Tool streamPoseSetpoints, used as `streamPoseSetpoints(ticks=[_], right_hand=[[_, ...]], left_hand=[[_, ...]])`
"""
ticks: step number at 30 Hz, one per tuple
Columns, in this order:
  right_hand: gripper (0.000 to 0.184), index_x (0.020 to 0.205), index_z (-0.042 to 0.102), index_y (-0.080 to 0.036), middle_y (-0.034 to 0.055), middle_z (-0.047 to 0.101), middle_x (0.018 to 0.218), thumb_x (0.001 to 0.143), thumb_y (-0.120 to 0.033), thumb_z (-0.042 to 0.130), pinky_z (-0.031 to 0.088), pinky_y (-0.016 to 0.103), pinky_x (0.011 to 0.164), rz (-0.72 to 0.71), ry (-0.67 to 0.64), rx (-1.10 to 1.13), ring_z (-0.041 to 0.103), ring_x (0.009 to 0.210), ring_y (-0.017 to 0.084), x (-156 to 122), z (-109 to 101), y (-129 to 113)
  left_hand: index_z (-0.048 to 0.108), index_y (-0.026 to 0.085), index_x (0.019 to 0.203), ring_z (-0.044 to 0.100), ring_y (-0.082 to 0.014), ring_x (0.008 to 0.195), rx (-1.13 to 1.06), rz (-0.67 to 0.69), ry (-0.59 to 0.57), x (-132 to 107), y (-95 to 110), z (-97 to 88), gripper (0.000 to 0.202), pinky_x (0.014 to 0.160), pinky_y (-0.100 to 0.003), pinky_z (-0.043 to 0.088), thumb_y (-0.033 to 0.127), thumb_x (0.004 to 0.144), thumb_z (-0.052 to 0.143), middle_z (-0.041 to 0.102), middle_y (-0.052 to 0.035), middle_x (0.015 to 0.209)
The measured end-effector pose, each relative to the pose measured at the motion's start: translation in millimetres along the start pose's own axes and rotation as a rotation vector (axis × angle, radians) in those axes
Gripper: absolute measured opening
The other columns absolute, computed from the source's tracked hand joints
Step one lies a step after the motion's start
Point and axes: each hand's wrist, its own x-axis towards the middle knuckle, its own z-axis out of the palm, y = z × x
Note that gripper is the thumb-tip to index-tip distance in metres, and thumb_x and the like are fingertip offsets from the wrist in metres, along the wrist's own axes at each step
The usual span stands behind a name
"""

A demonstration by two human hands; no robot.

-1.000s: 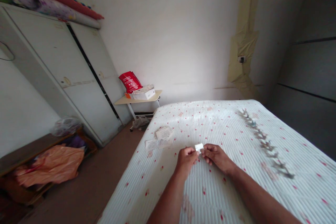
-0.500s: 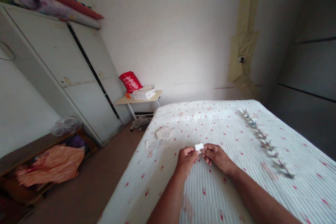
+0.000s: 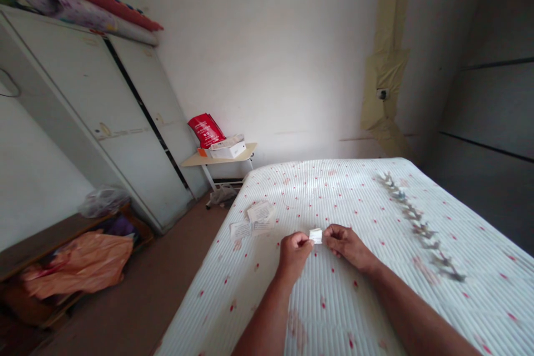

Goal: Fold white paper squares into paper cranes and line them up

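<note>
Between my hands, just above the bedspread, is a small folded piece of white paper. My left hand pinches its left edge between thumb and fingers. At the paper's right edge is my right hand, fingers closed and fingertips against the edge; the exact grip is too small to make out. Printed sheets of paper lie loose to the left on the bed. Along the right side runs a row of several small folded paper figures, their shapes blurred.
The bed has a white ribbed cover with red dots. Beyond its far left corner stands a small table with a red bag and a white box. A grey cabinet and a low wooden shelf stand on the left.
The folded paper shows more of its layers now. My right fingers have drawn slightly right, from overlapping the paper to its edge. My left hand keeps its pinch.
</note>
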Motion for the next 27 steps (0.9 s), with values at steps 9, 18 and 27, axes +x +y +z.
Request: streamPoseSetpoints(ticks=[9,18,27], right_hand=[[0.024,0.074,0.058,-0.019,0.0013,0.053,0.080,0.068,-0.041,0.065,0.040,0.027,0.067,-0.138,-0.044,-0.055,0.051,0.075,0.015,-0.9,4.6,-9.6],[0.026,0.066,0.049,-0.019,-0.0034,0.045,0.062,0.080,-0.041,0.048,0.036,0.024,0.060,-0.120,-0.015,-0.050,0.042,0.061,0.011,-1.0,8.5,-9.2],[0.024,0.067,0.054,-0.018,-0.0015,0.052,0.061,0.080,-0.037,0.049,0.034,0.023,0.054,-0.137,-0.011,-0.385,0.047,0.057,0.011,2.1,2.5,6.3]], left_hand=[[0.050,0.015,0.049,0.041,-0.0071,0.052,0.319,0.233,-0.020,-3.1,3.3,4.0,0.015,0.054,-0.019,0.027,0.010,0.064,0.050,0.044,0.0053,0.051],[0.053,0.015,0.054,0.043,-0.0087,0.057,0.312,0.289,-0.037,-7.5,8.8,5.9,0.014,0.057,-0.020,0.030,0.012,0.067,0.048,0.048,0.0033,0.056],[0.060,0.015,0.055,0.039,-0.0087,0.051,0.348,-0.026,-0.180,-9.1,7.5,10.1,0.017,0.050,-0.020,0.023,0.023,0.068,0.052,0.044,0.0051,0.048]])
